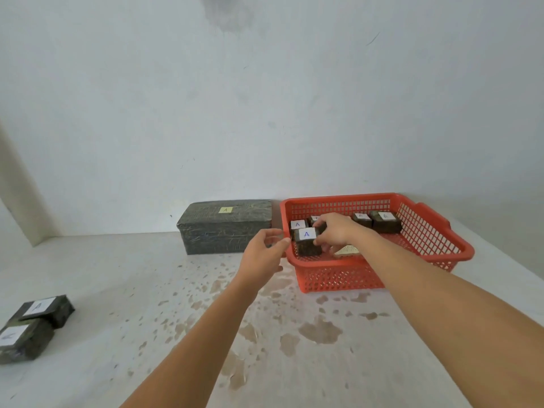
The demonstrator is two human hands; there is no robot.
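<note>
a head-worn camera looks down at a pale, stained table (pixel 147 290) set against a white wall. the step in hand looks like picking a small dark block (pixel 307 244) out of a red basket (pixel 338 279) that sits at the right of the table. the right hand (pixel 334 231) reaches over the basket's near wall, fingers and thumb curled round the block at the basket's front left corner. the left hand (pixel 265 250) hovers just outside that corner, fingers loosely spread and holding nothing; whether its fingertips touch the rim cannot be told.

the block's white label, marked with a blue "a", faces up and toward the viewer. its long axis seems to run left to right across the basket, though the gripping hand hides its right end.

the next move probably calls for lifting the block clear of the rim without knocking the other labelled blocks (pixel 385 223) behind it.

a large dark box (pixel 223 231) with a yellow "a" tag stands just left of the basket. two more blocks (pixel 44 313) lie at the table's near left edge.
</note>
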